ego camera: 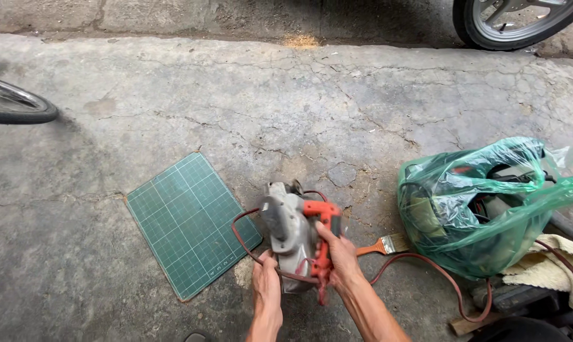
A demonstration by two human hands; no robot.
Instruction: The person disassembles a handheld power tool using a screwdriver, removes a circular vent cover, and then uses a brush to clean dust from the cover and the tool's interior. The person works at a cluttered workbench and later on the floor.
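Note:
A grey power tool (286, 228) with an orange handle is held above the cracked concrete ground. My right hand (339, 255) grips the orange handle from the right. My left hand (265, 283) holds the tool's near end from below, where the brown power cord (241, 244) loops around it. The cord runs on to the right along the ground. A green gridded cutting mat (188, 221) lies flat just left of the tool.
A paintbrush (388, 244) lies right of my hands. A green plastic bag (483, 206) with tools inside sits at the right, beside a pale cloth (546, 269). A wheel (14, 107) shows at the left edge and another wheel (514, 22) at the top right.

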